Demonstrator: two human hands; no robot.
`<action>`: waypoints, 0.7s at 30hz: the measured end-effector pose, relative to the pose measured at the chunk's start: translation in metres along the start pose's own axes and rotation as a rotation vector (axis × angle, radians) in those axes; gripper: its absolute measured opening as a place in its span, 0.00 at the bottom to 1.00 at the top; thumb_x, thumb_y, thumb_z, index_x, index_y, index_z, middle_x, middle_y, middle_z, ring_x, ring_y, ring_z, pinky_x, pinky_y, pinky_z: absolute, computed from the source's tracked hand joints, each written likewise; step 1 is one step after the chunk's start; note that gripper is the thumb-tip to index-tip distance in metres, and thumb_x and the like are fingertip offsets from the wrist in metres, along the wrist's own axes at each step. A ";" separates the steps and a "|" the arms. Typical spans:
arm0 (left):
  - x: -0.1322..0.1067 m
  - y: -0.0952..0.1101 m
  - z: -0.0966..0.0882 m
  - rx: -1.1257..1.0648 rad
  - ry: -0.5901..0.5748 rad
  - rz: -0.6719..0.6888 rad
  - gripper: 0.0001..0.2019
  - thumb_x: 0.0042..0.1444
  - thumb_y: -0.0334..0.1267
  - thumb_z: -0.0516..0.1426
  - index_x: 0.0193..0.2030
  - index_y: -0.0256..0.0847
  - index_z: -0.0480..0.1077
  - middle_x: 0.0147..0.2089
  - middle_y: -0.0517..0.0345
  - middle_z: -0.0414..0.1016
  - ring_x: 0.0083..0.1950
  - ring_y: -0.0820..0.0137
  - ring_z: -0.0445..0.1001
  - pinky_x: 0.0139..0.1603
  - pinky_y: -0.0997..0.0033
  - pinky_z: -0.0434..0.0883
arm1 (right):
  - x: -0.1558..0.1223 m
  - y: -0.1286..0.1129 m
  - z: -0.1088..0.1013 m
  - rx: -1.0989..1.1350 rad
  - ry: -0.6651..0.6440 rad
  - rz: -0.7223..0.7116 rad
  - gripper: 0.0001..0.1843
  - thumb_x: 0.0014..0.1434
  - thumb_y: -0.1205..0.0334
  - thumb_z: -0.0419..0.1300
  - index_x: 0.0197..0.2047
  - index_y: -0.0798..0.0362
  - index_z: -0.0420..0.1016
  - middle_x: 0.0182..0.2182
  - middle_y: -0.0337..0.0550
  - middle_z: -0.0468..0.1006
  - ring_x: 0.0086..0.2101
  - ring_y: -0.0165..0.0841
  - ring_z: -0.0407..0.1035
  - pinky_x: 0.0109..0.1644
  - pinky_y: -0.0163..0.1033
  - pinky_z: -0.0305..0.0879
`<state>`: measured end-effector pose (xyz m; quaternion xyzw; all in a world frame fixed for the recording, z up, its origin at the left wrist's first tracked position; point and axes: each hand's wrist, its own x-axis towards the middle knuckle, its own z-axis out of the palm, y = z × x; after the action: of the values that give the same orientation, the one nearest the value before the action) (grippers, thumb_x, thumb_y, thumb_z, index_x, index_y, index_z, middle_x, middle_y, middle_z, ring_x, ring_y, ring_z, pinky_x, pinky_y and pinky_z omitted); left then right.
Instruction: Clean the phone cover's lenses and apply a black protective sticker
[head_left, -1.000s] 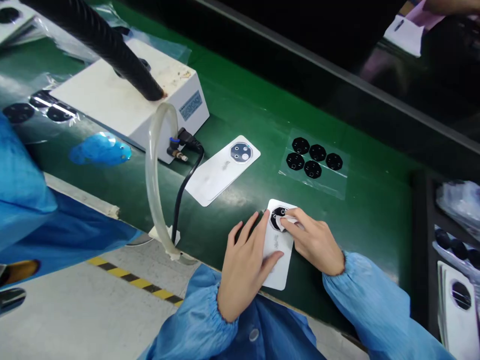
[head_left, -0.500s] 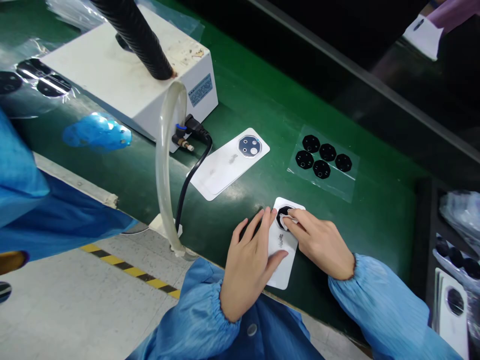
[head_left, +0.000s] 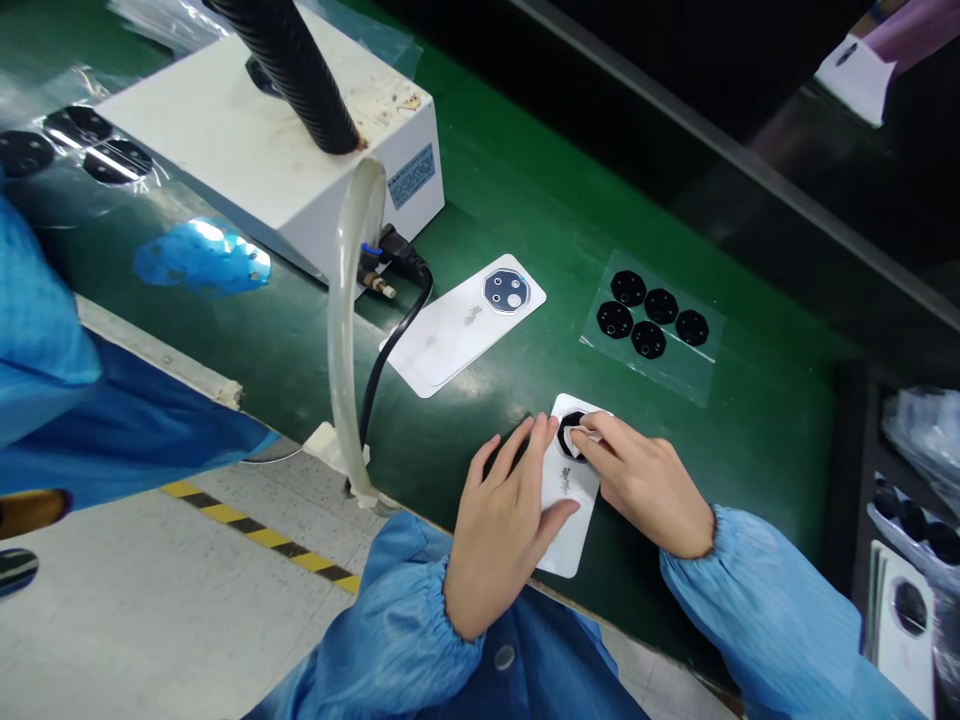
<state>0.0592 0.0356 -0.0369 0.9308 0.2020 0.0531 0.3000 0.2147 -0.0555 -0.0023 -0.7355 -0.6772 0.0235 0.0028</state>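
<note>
Bench: We looked down on a green antistatic mat (head_left: 720,480), which gave the work one flat, dark surface.

Machine: A white benchtop unit (head_left: 247,130) stood back at the left, with a black corrugated hose (head_left: 296,75) on top. A clear tube (head_left: 343,330) and a black power cord (head_left: 397,335) dropped from its side, well away from the hands.

Tray: A black tray (head_left: 847,450) at the right edge held stacked white cards (head_left: 904,620) within easy reach.

Film sheet: A clear film sheet (head_left: 652,325) lay flat with five black octagonal pads (head_left: 628,288) on it, set out (tidily, in two rows) near the hands.

Nearby card: A white card (head_left: 450,335) lay just left of the sheet, with a dark blue octagonal piece (head_left: 506,290) near one end.

Held card: A white backing card (head_left: 570,545) lay on the mat between the hands, near the bench's front edge, with a black octagonal pad (head_left: 568,425) at its far end.

Left hand: The left hand (head_left: 502,530) lay open, pressing flat on the card, apparently to stop it sliding.

Right hand: The right hand (head_left: 645,490) was closed, its fingertips pinching a small white tab (head_left: 583,438) over the pad.
</note>
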 end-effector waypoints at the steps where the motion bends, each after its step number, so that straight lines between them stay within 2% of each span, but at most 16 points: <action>1: 0.000 0.000 0.000 0.001 0.005 0.003 0.37 0.63 0.47 0.53 0.71 0.35 0.40 0.71 0.58 0.54 0.70 0.64 0.53 0.67 0.58 0.54 | 0.000 0.000 0.000 -0.008 -0.001 0.002 0.18 0.63 0.78 0.42 0.47 0.56 0.68 0.40 0.46 0.72 0.35 0.32 0.66 0.26 0.37 0.54; 6: -0.001 0.000 0.000 -0.005 0.023 0.006 0.35 0.64 0.47 0.52 0.71 0.36 0.42 0.70 0.56 0.56 0.69 0.62 0.55 0.66 0.57 0.55 | -0.001 -0.003 -0.001 -0.003 -0.021 0.017 0.17 0.62 0.77 0.43 0.47 0.57 0.68 0.40 0.47 0.72 0.34 0.33 0.67 0.25 0.38 0.55; 13: -0.002 0.000 -0.001 -0.016 0.013 0.005 0.36 0.63 0.47 0.53 0.71 0.36 0.41 0.70 0.56 0.55 0.70 0.63 0.53 0.66 0.58 0.53 | -0.001 0.002 -0.002 0.249 -0.038 0.089 0.18 0.59 0.78 0.44 0.47 0.55 0.68 0.41 0.47 0.69 0.31 0.31 0.67 0.31 0.35 0.63; 17: -0.001 -0.001 -0.001 -0.026 0.001 -0.010 0.36 0.63 0.46 0.53 0.71 0.36 0.40 0.71 0.59 0.54 0.70 0.65 0.52 0.67 0.60 0.50 | -0.015 0.003 -0.002 0.345 0.032 0.130 0.19 0.59 0.79 0.45 0.48 0.53 0.66 0.43 0.48 0.68 0.31 0.31 0.66 0.31 0.35 0.62; 21: -0.001 0.000 -0.001 -0.035 -0.004 -0.007 0.37 0.63 0.46 0.53 0.71 0.35 0.40 0.71 0.59 0.54 0.70 0.64 0.52 0.67 0.61 0.49 | -0.031 0.000 -0.002 0.300 0.023 0.115 0.20 0.58 0.80 0.47 0.52 0.55 0.64 0.45 0.51 0.69 0.33 0.32 0.68 0.30 0.35 0.62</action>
<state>0.0583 0.0359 -0.0363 0.9249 0.2035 0.0536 0.3167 0.2119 -0.0867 0.0010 -0.7645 -0.6228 0.1162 0.1193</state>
